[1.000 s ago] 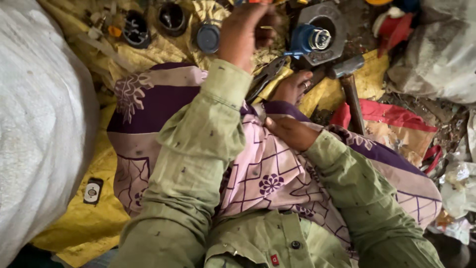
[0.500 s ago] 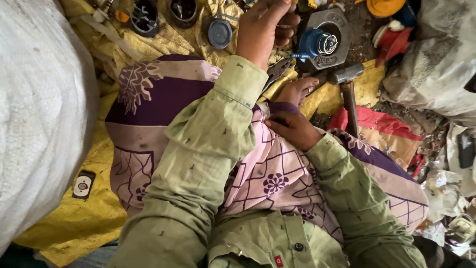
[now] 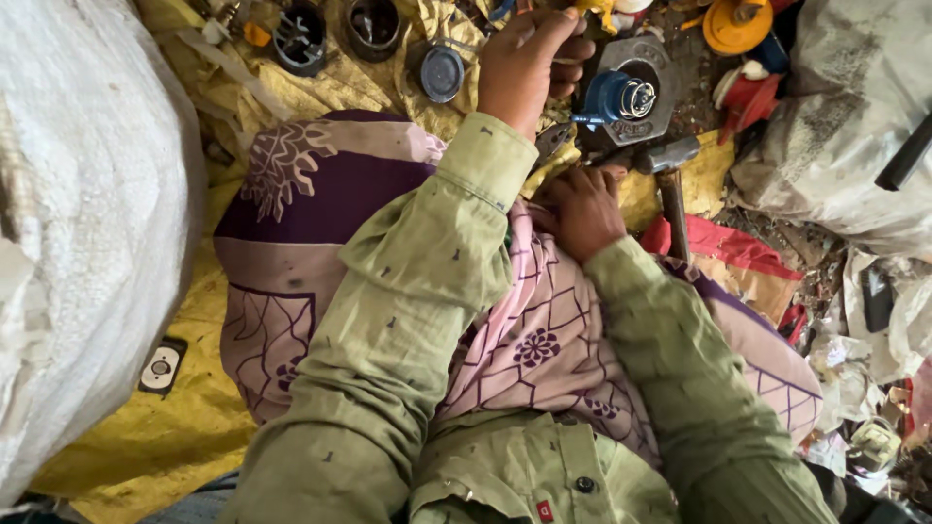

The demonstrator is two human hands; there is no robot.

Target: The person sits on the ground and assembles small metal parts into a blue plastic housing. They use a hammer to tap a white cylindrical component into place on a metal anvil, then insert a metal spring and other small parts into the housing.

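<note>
**A:** Top centre of the frame, the left hand [image 3: 524, 68] is up over the yellow sheet [image 3: 175, 437], fingers [image 3: 558, 24] curled together around something small and yellowish at the very top edge. What it is, I cannot tell.

**B:** And just right of that hand?

**A:** The grey metal part [image 3: 641, 92] with a blue fitting [image 3: 607, 97] on it and a shiny threaded end. The hand sits just beside it, knuckles close to the blue piece.

**B:** The right hand?

**A:** The right hand [image 3: 582, 209] is lower, centre-right, resting at the edge of the patterned purple-and-pink cloth [image 3: 320, 233] over the lap. Fingers bunched and bent; whether they pinch anything, I cannot tell.

**B:** There's a hammer [image 3: 670, 180] there.

**A:** Yes, its head just beside the right hand, handle running down towards the red cloth [image 3: 728, 247]. A round grey lid [image 3: 443, 73] lies left of the left hand, a white sack [image 3: 78, 243] fills the left edge.
</note>
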